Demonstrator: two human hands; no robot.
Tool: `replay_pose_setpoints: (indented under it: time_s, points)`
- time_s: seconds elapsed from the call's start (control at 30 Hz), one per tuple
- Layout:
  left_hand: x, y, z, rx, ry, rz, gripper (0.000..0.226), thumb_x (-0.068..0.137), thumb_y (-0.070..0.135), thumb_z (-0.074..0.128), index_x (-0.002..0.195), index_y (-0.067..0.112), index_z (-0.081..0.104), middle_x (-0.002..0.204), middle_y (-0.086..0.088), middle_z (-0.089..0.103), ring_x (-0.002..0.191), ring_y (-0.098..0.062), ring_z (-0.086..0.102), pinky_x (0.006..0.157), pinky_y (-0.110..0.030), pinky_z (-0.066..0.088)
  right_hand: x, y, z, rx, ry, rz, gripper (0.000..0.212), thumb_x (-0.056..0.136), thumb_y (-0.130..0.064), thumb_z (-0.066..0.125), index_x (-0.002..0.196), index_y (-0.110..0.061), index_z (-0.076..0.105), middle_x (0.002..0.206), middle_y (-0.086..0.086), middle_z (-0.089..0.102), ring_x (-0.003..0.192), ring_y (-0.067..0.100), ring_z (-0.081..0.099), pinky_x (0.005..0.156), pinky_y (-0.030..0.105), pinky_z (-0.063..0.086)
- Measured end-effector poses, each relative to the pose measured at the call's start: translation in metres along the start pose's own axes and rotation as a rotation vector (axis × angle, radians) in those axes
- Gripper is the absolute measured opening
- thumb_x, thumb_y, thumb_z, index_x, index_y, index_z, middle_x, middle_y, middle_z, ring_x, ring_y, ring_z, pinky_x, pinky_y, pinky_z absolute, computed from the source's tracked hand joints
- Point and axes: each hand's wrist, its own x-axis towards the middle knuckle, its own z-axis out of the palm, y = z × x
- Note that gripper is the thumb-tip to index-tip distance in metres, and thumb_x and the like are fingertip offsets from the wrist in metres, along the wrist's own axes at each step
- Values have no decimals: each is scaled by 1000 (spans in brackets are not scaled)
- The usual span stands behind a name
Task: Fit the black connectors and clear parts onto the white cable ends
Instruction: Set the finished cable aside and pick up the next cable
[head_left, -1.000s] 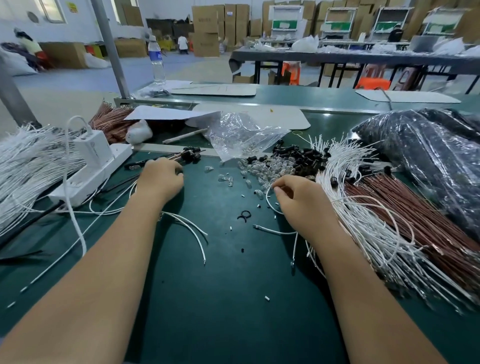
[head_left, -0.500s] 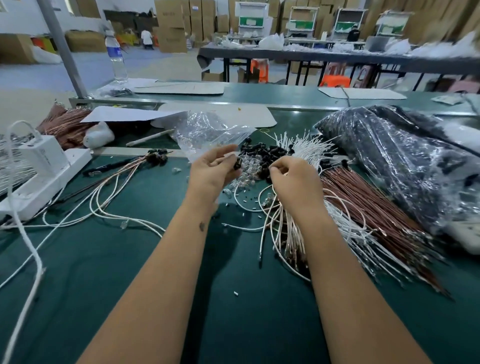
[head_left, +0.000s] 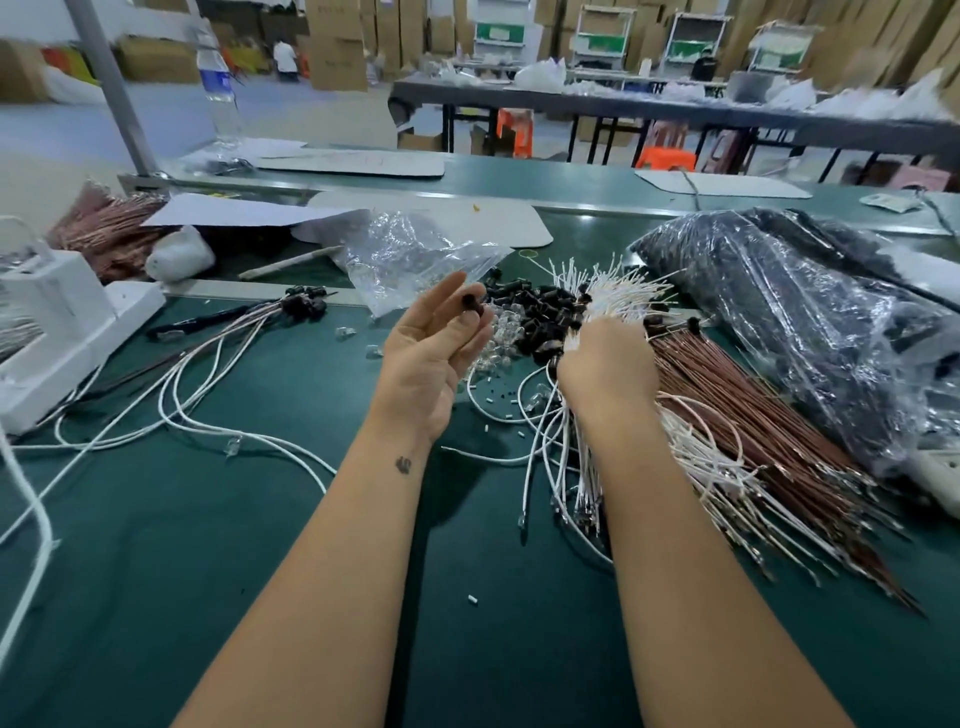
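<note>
Now our left hand (head_left: 434, 358) is palm-up, a black connector (head_left: 471, 303) pinched at its fingertips; our right hand (head_left: 608, 364) grips white cables (head_left: 618, 291), the connector pile (head_left: 540, 312) lying between both hands' fingers.

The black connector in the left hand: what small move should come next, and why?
Probably the right hand should draw one white cable end out of the white cable bundle and bring it to the black connector. The left hand already holds it raised, and no cable is in it yet.
</note>
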Motion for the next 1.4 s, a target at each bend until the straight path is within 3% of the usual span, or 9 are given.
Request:
replay_pose_setpoints:
  time_s: [0.4, 0.53, 0.67, 0.73, 0.9, 1.03, 1.13, 1.27, 1.4]
  points:
    - [4, -5, 7, 17, -57, -39, 30, 88, -14, 49, 108, 3, 64, 93, -9, 72, 84, -18, 69, 78, -23, 57, -2, 10, 4, -80, 44, 3, 31, 81, 7, 51, 60, -11, 37, 60, 3, 41, 50, 15, 35, 42, 23, 19]
    - [3, -4, 9, 28, 40, -72, 22, 85, -15, 52, 101, -5, 64, 88, -14, 70, 80, -20, 69, 73, -21, 58, -2, 12, 3, 10, 10, 29, 23, 84, 5, 50, 66, -6, 42, 66, 4, 46, 61, 24, 48, 43, 25, 23]
    - [1, -4, 13, 64, 132, -48, 15, 92, -6, 50, 100, 1, 61, 86, -10, 65, 77, -17, 64, 71, -21, 58, -6, 5, -4, 108, 138, -36, 9, 98, -12, 45, 100, -6, 51, 89, 3, 48, 82, 20, 44, 63, 27, 31]
    - [0, -5, 16, 249, 201, 48, 15, 100, 3, 42, 102, 10, 55, 90, -6, 63, 80, -14, 61, 76, -27, 57, -9, -3, -5, 229, 167, -123, 12, 101, -14, 41, 96, -7, 48, 78, -2, 49, 71, 16, 46, 58, 24, 30]
    - [-6, -11, 12, 867, 166, 530, 19, 99, 9, 34, 106, 16, 50, 110, -5, 57, 99, -24, 53, 91, -44, 45, -25, -23, 1, 433, -174, -299, 13, 99, -21, 48, 91, -15, 56, 73, -6, 57, 60, 6, 49, 54, 25, 34]
    - [-12, -14, 13, 1021, 48, 558, 18, 97, 13, 34, 104, 17, 50, 95, 0, 61, 94, -21, 57, 84, -38, 47, -30, -25, -4, 590, -217, -425, 17, 93, -19, 56, 97, -24, 72, 72, -20, 65, 64, -2, 56, 61, 24, 44]
    - [-11, -16, 5, 1239, 54, 532, 19, 101, 22, 33, 108, 16, 50, 72, 2, 56, 66, -19, 52, 57, -36, 37, -25, -22, -9, 573, -49, -411, 17, 94, -19, 57, 96, -24, 74, 82, -8, 69, 73, 10, 62, 65, 30, 49]
    - [-7, -14, -6, 1459, 174, 505, 18, 103, 21, 35, 110, 15, 51, 62, 10, 48, 55, -13, 45, 51, -33, 24, -11, -5, -14, 338, 195, -206, 18, 98, -23, 52, 98, -21, 71, 87, 1, 66, 72, 19, 56, 54, 24, 33]
    - [-8, -15, -5, 1559, 115, 466, 20, 102, 18, 37, 113, 13, 53, 68, 1, 53, 59, -23, 48, 53, -33, 28, -13, 2, -13, -17, 309, -206, 24, 95, -11, 51, 111, -16, 68, 109, 4, 66, 101, 24, 53, 85, 35, 38]
